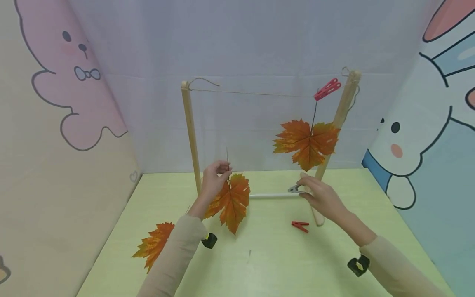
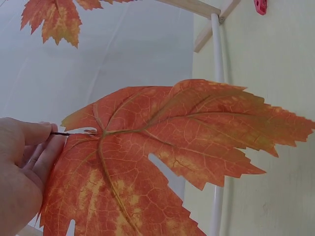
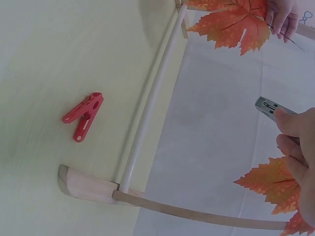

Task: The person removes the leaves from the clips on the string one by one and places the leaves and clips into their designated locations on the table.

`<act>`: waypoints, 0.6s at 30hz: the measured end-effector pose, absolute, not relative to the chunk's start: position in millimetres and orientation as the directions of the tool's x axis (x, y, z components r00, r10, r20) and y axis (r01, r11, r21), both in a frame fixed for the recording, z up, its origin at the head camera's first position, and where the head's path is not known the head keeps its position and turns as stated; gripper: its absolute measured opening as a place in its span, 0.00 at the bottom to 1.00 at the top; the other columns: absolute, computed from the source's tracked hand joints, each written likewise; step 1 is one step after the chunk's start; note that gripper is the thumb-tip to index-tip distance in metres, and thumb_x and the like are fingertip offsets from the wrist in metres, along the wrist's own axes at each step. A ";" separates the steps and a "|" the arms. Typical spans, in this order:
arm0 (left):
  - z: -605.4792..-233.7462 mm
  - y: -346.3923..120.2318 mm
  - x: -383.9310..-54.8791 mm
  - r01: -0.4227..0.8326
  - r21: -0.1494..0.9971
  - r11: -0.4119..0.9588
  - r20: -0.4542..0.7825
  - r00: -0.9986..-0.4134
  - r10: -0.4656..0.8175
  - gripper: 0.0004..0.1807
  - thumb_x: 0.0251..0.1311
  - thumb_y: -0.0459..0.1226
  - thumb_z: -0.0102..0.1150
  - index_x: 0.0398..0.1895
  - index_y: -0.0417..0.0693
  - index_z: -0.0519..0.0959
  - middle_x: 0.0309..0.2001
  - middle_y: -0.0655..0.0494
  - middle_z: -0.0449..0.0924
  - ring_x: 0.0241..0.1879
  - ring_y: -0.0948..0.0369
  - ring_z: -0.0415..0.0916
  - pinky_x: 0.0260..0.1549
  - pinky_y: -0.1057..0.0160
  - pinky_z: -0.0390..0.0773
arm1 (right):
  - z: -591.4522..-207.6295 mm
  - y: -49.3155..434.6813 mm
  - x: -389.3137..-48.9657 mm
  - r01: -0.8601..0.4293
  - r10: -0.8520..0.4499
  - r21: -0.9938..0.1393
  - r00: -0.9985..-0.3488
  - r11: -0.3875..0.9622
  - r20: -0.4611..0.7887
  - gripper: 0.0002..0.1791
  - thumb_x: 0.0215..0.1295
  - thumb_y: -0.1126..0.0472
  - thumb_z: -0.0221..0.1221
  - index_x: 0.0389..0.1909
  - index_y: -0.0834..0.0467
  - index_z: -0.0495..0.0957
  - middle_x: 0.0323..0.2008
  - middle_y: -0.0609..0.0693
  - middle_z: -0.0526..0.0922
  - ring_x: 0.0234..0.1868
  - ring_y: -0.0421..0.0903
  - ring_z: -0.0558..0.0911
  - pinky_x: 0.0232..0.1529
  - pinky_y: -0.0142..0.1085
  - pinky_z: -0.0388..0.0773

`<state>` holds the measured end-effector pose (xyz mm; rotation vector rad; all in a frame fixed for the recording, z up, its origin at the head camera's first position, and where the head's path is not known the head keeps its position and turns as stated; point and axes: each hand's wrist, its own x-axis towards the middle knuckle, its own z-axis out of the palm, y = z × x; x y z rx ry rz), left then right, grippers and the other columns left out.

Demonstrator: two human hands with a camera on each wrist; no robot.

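Frame: here it stands on the bench, string across the top, white rod low between its posts.
Left hand: fingers pinching a leaf stem, that held leaf up at the frame's left side!
Right hand: fingers pinching a grey clip, near the frame's right post.
Hanging leaf: up near the frame's right post, a pinkish-red clip gripping it at the string.
Spare red clip: lying in front of the frame, towards its right.
Third leaf: front-left of the frame, partly behind a sleeve.
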<state>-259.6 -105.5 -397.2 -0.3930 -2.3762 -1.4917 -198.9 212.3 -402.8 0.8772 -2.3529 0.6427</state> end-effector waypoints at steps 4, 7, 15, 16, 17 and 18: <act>-400.1 -108.2 -257.3 0.371 0.837 0.401 0.372 -0.925 0.080 0.10 0.52 0.24 0.59 0.38 0.36 0.78 0.33 0.45 0.81 0.33 0.54 0.79 0.34 0.61 0.79 | -405.4 219.5 -197.1 -0.674 -0.418 -0.262 -0.668 0.691 0.616 0.20 0.38 0.74 0.69 0.36 0.63 0.77 0.37 0.55 0.81 0.42 0.52 0.80 0.37 0.46 0.77; -402.4 -109.9 -255.2 0.357 0.851 0.386 0.353 -0.932 0.083 0.09 0.51 0.24 0.59 0.38 0.35 0.79 0.33 0.44 0.81 0.34 0.53 0.79 0.32 0.62 0.80 | -407.2 223.1 -195.6 -0.667 -0.413 -0.276 -0.679 0.692 0.607 0.20 0.38 0.74 0.69 0.37 0.63 0.77 0.36 0.53 0.81 0.40 0.50 0.80 0.37 0.45 0.78; -416.0 -116.2 -250.8 0.325 0.888 0.324 0.322 -0.944 0.064 0.09 0.51 0.23 0.58 0.37 0.32 0.78 0.33 0.38 0.79 0.33 0.49 0.79 0.28 0.65 0.80 | -412.3 226.2 -193.0 -0.658 -0.405 -0.298 -0.694 0.691 0.595 0.20 0.38 0.74 0.69 0.36 0.62 0.77 0.33 0.51 0.80 0.35 0.47 0.80 0.35 0.43 0.79; -418.0 -117.4 -250.2 0.319 0.893 0.317 0.317 -0.947 0.059 0.09 0.51 0.22 0.58 0.37 0.32 0.78 0.32 0.38 0.79 0.33 0.49 0.79 0.27 0.65 0.80 | -412.9 226.4 -192.7 -0.656 -0.401 -0.305 -0.698 0.691 0.594 0.20 0.38 0.74 0.69 0.36 0.63 0.77 0.33 0.51 0.80 0.35 0.47 0.80 0.35 0.43 0.79; -420.4 -118.7 -249.8 0.313 0.897 0.312 0.312 -0.948 0.054 0.09 0.51 0.22 0.59 0.37 0.32 0.78 0.32 0.38 0.79 0.33 0.49 0.79 0.27 0.65 0.80 | -413.6 226.6 -192.3 -0.654 -0.397 -0.309 -0.700 0.691 0.594 0.20 0.38 0.75 0.69 0.36 0.63 0.77 0.34 0.51 0.80 0.35 0.47 0.80 0.35 0.43 0.79; -422.6 -120.1 -249.5 0.306 0.903 0.303 0.306 -0.951 0.049 0.09 0.51 0.22 0.58 0.37 0.32 0.78 0.32 0.38 0.79 0.33 0.49 0.79 0.27 0.65 0.80 | -414.4 226.8 -191.9 -0.652 -0.395 -0.312 -0.702 0.691 0.592 0.20 0.38 0.75 0.69 0.36 0.63 0.77 0.34 0.51 0.80 0.35 0.47 0.80 0.35 0.43 0.79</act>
